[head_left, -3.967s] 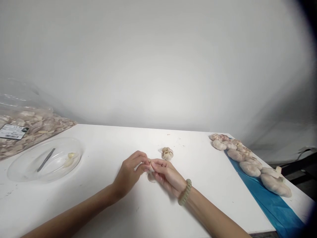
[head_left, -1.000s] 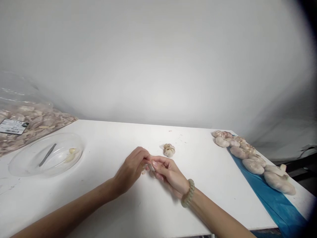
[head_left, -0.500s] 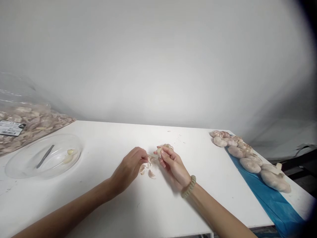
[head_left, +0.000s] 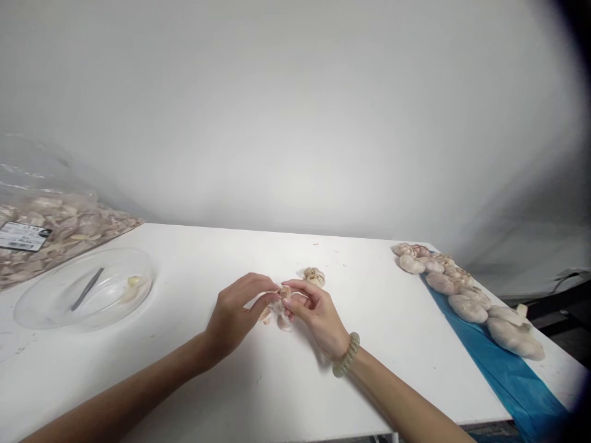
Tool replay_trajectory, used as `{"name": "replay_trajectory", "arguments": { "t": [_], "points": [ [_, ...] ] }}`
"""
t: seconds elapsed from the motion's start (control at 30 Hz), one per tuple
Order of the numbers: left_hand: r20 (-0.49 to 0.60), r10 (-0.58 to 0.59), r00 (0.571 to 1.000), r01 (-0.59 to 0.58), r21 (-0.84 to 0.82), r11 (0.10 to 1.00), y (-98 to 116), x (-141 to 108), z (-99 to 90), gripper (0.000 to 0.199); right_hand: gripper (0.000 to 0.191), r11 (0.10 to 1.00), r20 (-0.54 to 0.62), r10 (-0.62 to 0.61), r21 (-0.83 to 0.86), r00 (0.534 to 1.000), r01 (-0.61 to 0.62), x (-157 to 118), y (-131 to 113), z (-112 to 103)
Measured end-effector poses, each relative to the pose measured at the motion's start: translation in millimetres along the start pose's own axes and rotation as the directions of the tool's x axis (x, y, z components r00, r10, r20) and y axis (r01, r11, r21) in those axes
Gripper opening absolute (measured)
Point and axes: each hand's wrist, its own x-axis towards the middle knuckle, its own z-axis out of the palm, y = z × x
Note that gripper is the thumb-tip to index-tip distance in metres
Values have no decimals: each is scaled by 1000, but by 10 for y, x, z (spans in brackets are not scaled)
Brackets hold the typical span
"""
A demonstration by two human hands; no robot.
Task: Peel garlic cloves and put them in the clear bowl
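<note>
Indoor workspace, exact kind unclear, white table [head_left: 392,332], pale wall [head_left: 295,123], labelled produce bag [head_left: 87,226]

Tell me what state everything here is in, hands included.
Left hand: fingertips at garlic clove, exact grip unclear
Right hand: pinching garlic clove
Garlic clove: held, skin showing
Garlic skins: loose, below the fingers
Nearby garlic bulb: opened, cloves showing
Clear bowl: upright, holding things
Thin gray tool: lying in bowl
Peeled clove: in bowl
Plastic bag: bulging below, slack above
Blue sheet: spread, bulbs along it
Bead bracelet: worn
</note>
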Motion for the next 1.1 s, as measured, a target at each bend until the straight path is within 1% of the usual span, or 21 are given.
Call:
{"name": "replay_trajectory", "arguments": {
  "t": [0.1,0.23,0.37,0.47,0.6,0.73,0.87,1.1],
  "points": [
    [-2,-9,1000,9,-50,999,20,-7,-2,9,29,1000,8,14,1,1000,-14,-10,-5,18],
    [16,-55,998,56,-96,994,17,-17,1,10,29,999,19,36,22,999,-36,-10,-14,31],
    [21,-96,995,98,-118,988,24,-19,-2,10,30,999,26,30,33,999,-31,-24,-7,40],
    [48,-164,985,169,-137,976,40,-14,-5,12,30,998,24,27,55,999,-29,-44,1,62],
    [124,-245,962,260,-133,956,56,4,-7,14,32,998,32,38,56,999,-40,-57,-2,99],
    [201,-260,944,287,-117,951,48,13,0,14,31,996,25,47,78,999,-49,-54,14,108],
    [252,-256,933,286,-89,954,30,10,12,14,31,992,39,56,109,998,-60,-61,46,94],
    [333,-231,914,267,-69,961,-2,2,-7,13,33,980,24,131,148,991,-133,-70,31,111]
  ]
}}
